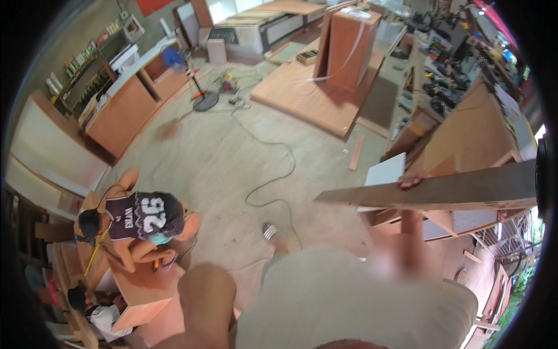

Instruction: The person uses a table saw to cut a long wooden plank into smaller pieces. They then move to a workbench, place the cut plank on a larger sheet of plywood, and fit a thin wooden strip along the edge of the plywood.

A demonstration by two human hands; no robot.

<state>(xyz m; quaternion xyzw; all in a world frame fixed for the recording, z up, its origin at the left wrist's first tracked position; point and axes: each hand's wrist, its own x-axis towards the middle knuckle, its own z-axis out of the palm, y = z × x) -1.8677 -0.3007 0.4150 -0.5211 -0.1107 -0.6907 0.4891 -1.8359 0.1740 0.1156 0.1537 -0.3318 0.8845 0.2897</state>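
Note:
A long, narrow wooden board [465, 187] with a grey-brown face stretches across the right side. My right hand [411, 180] is closed on it, with fingers over its upper edge and the forearm passing below. The board's right end runs up to the dark rim of the view. Under it stands a wooden frame or cabinet piece [440, 224], and a white panel [386, 170] shows just behind. Whether the board rests on these I cannot tell. A bent bare limb [206, 299] of mine shows at the bottom; my left hand is out of sight.
Left, a person in a dark jersey [154, 215] crouches over a wooden box [145, 282], beside another person [107, 320]. A cable [290, 163] snakes across the floor toward a standing fan [204, 102]. Farther back, a wooden cabinet [349, 49] stands on a large panel [290, 99].

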